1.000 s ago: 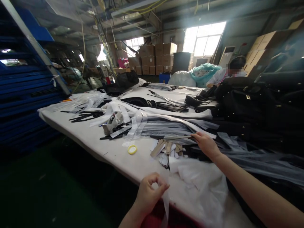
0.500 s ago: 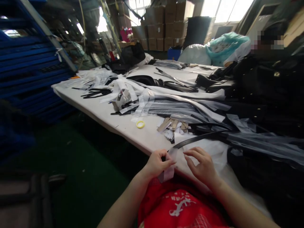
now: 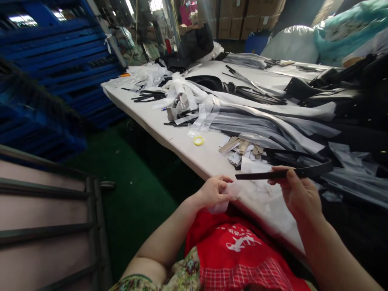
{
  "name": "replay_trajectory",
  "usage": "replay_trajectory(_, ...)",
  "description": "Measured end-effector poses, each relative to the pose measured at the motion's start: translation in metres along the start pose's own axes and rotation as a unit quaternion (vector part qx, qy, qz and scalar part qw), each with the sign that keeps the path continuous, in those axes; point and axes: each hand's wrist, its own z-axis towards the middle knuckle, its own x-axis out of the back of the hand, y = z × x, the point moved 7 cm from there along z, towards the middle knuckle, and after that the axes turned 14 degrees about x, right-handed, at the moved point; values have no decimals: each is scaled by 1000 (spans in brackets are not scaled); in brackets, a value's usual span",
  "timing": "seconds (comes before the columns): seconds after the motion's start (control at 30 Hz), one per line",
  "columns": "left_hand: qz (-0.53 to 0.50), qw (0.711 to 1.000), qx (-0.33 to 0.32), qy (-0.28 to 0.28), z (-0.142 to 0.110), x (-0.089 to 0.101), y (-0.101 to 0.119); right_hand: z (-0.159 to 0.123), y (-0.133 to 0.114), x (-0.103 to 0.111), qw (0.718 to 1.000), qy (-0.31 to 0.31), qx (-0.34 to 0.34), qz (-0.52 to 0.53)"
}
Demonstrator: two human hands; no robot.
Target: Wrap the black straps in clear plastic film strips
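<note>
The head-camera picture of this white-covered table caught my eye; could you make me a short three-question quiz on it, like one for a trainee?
1. Pick one: what does the person's right hand hold?
A) scissors
B) a black strap
C) a paper cup

2. True or false: the yellow ring lies on the white-covered table.

3. Short answer: what is in the person's left hand?

Key:
1. B.
2. True.
3. A piece of whitish translucent film.
</note>
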Motion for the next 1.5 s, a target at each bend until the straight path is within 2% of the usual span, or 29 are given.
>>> replay_trajectory(0.2, -5, 1000, 12, -12, 1, -1, -3, -7, 6, 2, 998, -46, 1, -41)
replay_trajectory(0.43, 4, 1000, 20, -18, 2, 3, -1, -4, -4, 13, 1000, -6, 24, -16)
replay_trajectory(0.57, 3, 1000, 14, -24, 2, 2, 0, -4, -5, 12, 1000, -2, 7, -8)
replay_trajectory(0.67, -5, 999, 13, -32, 4, 0, -2, -5, 3, 14, 999, -26, -17, -20)
replay_trajectory(0.73, -10, 999, 12, -36, 5, -1, -2, -4, 10, 14, 996, -65, -43, -42)
replay_trajectory(0.8, -28, 998, 8, -53, 6, -5, -1, -6, 16, 8, 990, -105, -70, -64)
replay_trajectory(0.9, -79, 993, 12, -92, 8, -15, 3, -17, 20, -12, 982, -143, -99, -75)
replay_trajectory(1.03, -104, 990, 29, -95, 8, -26, 0, -39, 35, -50, 967, -194, -167, 1)
replay_trajectory(1.1, -99, 988, 61, -97, 7, -28, -10, -38, 46, -49, 963, -159, -208, 64)
replay_trajectory(1.2, -91, 983, 121, -105, 5, -30, -28, -20, 58, -16, 965, 4, -218, 143)
replay_trajectory(1.27, -104, 976, 155, -112, 6, -34, -34, -15, 62, -2, 962, 72, -207, 162)
replay_trajectory(1.33, -120, 972, 170, -113, 10, -41, -34, -22, 66, -10, 963, 56, -210, 157)
replay_trajectory(1.43, -96, 980, 152, -86, 16, -46, -28, -45, 71, -46, 951, -53, -256, 166)
replay_trajectory(1.5, -55, 989, 126, -60, 18, -44, -26, -46, 68, -52, 946, -65, -258, 183)
